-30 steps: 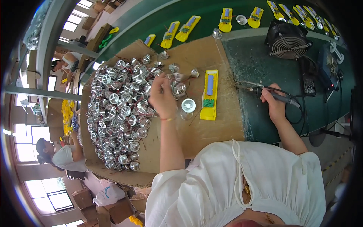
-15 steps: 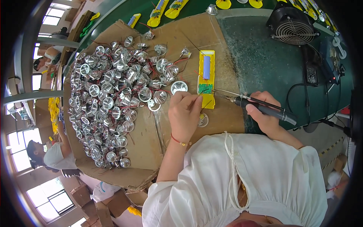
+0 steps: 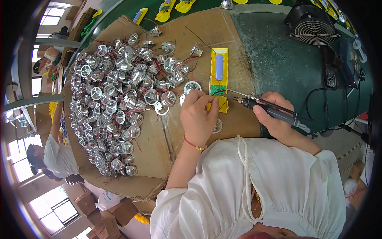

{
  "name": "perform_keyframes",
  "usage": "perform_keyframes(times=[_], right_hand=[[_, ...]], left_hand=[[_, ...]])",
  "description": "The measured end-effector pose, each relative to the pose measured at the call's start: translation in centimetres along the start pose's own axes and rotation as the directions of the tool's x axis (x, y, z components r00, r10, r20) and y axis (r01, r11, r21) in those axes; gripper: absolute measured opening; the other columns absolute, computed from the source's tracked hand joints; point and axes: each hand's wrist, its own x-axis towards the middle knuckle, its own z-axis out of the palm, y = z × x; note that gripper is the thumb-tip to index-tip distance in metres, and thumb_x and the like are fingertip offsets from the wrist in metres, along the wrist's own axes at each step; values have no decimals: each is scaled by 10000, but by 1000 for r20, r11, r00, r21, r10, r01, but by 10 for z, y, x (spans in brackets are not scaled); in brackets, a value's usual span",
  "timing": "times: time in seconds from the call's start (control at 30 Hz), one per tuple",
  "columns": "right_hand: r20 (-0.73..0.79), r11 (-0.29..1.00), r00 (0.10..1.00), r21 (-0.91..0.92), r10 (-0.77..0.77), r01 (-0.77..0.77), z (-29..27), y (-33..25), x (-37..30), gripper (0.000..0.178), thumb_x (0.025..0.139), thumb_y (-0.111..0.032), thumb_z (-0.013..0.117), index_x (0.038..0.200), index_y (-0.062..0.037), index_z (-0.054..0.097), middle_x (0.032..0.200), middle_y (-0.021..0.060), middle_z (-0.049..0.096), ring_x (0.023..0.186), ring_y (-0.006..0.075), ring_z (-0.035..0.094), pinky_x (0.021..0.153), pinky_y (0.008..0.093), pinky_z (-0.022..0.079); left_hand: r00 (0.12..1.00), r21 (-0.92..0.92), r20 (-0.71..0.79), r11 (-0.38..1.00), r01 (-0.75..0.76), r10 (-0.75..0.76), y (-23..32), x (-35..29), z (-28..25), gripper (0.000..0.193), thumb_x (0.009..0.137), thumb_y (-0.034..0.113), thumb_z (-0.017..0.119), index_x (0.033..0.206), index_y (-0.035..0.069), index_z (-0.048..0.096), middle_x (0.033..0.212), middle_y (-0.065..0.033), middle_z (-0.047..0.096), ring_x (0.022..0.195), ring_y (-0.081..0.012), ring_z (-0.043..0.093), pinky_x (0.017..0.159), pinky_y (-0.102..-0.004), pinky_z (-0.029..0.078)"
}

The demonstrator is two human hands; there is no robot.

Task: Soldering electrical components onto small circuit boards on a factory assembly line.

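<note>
A long yellow plastic housing [image 3: 225,79] lies upright in view on the cardboard in front of me. In it sit a purple cylindrical battery [image 3: 219,67] and, nearer me, a small green circuit board [image 3: 216,90]. My left hand [image 3: 199,116] is closed in a pinch beside the board, at what looks like a thin dark wire; the fingertips partly hide it. My right hand [image 3: 281,128] grips a soldering iron [image 3: 278,114] with a thin metal tube along it. The tube's bent end reaches the board's right side. A silver reflector [image 3: 192,86] lies just behind my left hand.
Many silver reflectors [image 3: 115,105] with red wires fill the cardboard tray [image 3: 153,153] on the left. A black fan [image 3: 314,30] stands at the back right, near a box with cables [image 3: 350,65]. More yellow housings [image 3: 165,11] lie at the far edge. A person [image 3: 57,157] works at the left.
The whole view has shifted slightly. My left hand has moved a little right and nearer me against the housing. The iron stays by the board. The person at the left has moved an arm.
</note>
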Motion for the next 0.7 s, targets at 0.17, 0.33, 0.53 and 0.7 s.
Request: perform_keyframes(times=[0.17,0.33,0.53,0.7], right_hand=[[42,904,908,-93,-416,418,3,-5,10,154,648,3,697,740,-23,576,634,70,560,533,211,499,542,327,386],[22,887,893,-108,-449,449,-5,-9,7,156,678,6,688,788,-19,580,659,75,568,568,219,522,576,328,408],[-24,947,946,1,-322,323,-16,-7,-4,146,751,-25,663,825,1,540,707,98,555,618,166,523,567,290,427],[-52,998,997,24,-50,52,-16,0,-11,140,785,-83,656,830,-8,547,726,73,569,617,90,516,544,232,419]], left_hand=[[1000,15,15,1000,6,-7,0,2,-1,68,684,68,683,680,26,631,710,-77,532,629,-241,527,553,-335,425],[999,-5,22,1000,23,-23,1,4,-1,65,676,63,681,669,26,628,702,-76,532,630,-241,530,557,-335,425],[1000,15,22,1000,11,-11,1,4,-2,65,664,64,683,661,30,626,692,-75,531,629,-241,530,555,-337,425],[1000,44,23,999,7,-8,0,4,-3,86,666,67,684,629,31,616,706,-70,548,625,-245,528,561,-349,424]])
